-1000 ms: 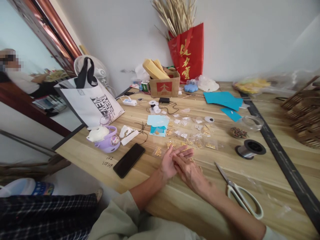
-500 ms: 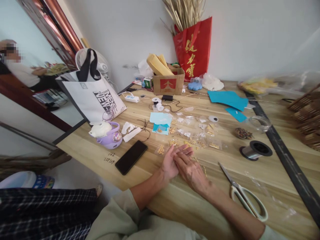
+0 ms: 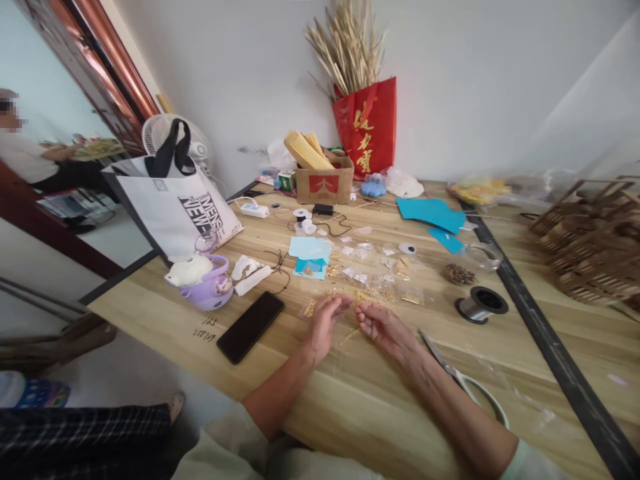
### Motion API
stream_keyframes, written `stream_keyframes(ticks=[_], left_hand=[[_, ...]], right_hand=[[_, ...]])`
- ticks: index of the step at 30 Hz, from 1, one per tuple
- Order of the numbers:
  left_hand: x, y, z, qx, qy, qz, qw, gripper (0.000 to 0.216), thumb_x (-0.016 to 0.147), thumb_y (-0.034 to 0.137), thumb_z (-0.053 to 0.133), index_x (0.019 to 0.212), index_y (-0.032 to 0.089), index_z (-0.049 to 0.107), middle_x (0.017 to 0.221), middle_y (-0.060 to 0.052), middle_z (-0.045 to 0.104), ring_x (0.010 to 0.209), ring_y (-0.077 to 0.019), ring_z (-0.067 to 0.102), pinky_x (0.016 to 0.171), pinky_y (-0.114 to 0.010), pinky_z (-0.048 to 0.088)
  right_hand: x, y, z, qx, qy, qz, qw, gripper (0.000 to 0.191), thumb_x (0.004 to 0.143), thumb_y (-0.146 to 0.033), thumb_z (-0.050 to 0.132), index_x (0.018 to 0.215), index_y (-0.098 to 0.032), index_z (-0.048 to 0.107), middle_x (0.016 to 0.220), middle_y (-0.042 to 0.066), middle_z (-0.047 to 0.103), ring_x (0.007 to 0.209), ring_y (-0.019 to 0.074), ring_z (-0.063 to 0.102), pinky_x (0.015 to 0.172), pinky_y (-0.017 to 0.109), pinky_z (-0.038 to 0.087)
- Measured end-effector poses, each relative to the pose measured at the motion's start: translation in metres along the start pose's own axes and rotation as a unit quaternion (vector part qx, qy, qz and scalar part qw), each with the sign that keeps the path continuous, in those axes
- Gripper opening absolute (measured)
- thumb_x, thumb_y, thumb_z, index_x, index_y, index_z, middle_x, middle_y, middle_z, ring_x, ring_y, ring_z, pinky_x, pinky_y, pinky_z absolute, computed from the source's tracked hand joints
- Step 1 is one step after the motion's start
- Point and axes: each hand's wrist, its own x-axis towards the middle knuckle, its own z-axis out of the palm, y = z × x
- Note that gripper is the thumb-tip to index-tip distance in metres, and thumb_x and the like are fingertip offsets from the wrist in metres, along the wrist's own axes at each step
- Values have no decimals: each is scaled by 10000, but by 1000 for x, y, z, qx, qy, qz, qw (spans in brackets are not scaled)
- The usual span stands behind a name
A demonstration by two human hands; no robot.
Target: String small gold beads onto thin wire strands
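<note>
My left hand [image 3: 324, 325] is over the near middle of the table, fingers stretched to the right and thumb up; nothing shows in it. Just right of it, my right hand [image 3: 383, 327] is closed, its fingers curled in a pinch. A thin gold beaded strand [image 3: 352, 335] hangs by its fingertips, partly hidden by the fingers. Beyond both hands lie small bags of gold beads [image 3: 411, 295] and of silvery pieces [image 3: 361, 277]. Scissors [image 3: 453, 370] rest beside my right forearm, which covers part of one handle.
A black phone [image 3: 251, 327] and a purple teapot-shaped thing [image 3: 207, 290] are on the left. A wire spool [image 3: 481, 305], blue sheets [image 3: 430, 213] and woven baskets [image 3: 590, 247] are on the right. Behind stand a cardboard box [image 3: 324, 185] and a red bag [image 3: 367, 127]. Another person sits far left.
My hands have come apart from fingers touching; the left has turned thumb up. The gold strand has shifted from right of my right hand to between the hands. The view has also shifted.
</note>
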Motion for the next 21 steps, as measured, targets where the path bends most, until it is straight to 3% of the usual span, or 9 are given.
stream_keyframes(ticks=[3,11,17,21], left_hand=[[3,2,-3,2,-13,7,1000,217,710,307,680,843,136,688,854,-71,713,861,-188,652,820,-308,451],[4,0,0,-12,-34,-21,999,216,653,285,718,789,120,690,791,-71,712,749,-169,653,776,-308,480],[7,-2,-1,-32,-35,-36,998,221,647,257,727,809,110,699,814,-77,709,763,-159,642,759,-280,472],[8,0,-4,-32,-29,-36,998,201,676,244,709,830,118,690,830,-70,703,769,-148,637,773,-274,465]], right_hand=[[2,4,-4,58,2,22,998,129,721,-157,739,797,-110,645,686,-1,675,586,58,638,591,120,531],[4,3,-6,85,-23,24,996,103,724,-89,680,823,-115,666,750,30,713,679,91,680,689,163,562],[6,3,-7,86,-53,32,994,281,688,40,530,893,-94,668,861,71,730,829,121,699,826,203,552],[2,-1,-3,80,-39,49,995,245,778,-13,481,923,-87,664,935,115,729,894,152,701,870,263,551]])
